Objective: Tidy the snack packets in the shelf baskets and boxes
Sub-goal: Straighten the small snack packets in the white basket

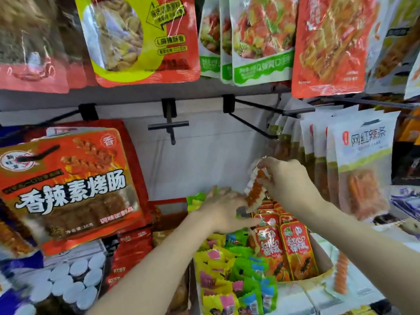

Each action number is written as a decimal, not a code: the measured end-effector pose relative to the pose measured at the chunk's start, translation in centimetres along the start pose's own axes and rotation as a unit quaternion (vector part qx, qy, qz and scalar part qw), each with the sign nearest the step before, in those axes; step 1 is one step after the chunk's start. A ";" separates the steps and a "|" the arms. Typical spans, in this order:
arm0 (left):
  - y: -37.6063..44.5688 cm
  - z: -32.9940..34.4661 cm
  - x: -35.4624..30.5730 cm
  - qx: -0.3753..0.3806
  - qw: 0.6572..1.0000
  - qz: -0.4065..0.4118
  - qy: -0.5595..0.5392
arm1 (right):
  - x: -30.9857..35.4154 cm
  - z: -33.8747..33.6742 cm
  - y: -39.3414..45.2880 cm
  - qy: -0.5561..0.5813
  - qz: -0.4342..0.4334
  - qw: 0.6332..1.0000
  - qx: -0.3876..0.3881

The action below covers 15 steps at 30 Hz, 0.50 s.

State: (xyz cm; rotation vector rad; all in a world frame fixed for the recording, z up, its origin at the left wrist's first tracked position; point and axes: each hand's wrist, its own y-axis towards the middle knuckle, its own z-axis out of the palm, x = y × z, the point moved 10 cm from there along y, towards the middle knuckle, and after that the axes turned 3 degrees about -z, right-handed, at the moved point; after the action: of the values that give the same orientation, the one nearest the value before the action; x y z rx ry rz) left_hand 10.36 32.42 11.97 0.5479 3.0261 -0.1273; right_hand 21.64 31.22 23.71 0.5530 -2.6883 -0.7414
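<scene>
Only two arms of the person are visible, and both are bare. No sleeve shows on either one, from the wrist down to the bottom edge of the view. The left hand [223, 206] wears nothing: I see no glove, no ring and no watch or band on the wrist. The right hand [287, 180] is also uncovered, with no glove and no band on its wrist. The left hand looks a little blurred, so small details on its fingers cannot be told.
</scene>
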 end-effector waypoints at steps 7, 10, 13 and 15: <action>-1.8 2.6 4.6 -0.007 0.997 -0.023 -0.070 | -0.7 1.7 1.0 0.048 0.040 0.998 0.015; -2.5 3.0 4.5 -0.019 0.995 -0.020 -0.099 | -0.1 2.1 1.1 0.058 0.047 0.997 0.018; -2.9 3.2 4.1 -0.015 0.994 -0.010 -0.109 | 0.3 2.3 1.0 0.071 0.060 0.995 0.027; -3.0 3.4 4.2 -0.008 0.993 -0.011 -0.119 | 0.6 2.0 1.1 0.071 0.062 0.995 0.024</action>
State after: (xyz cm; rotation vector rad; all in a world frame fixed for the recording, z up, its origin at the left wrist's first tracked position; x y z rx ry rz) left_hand 5.54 30.72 8.50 0.4606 2.8000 -0.1566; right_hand 20.10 32.67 22.79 0.4293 -2.5872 -0.5835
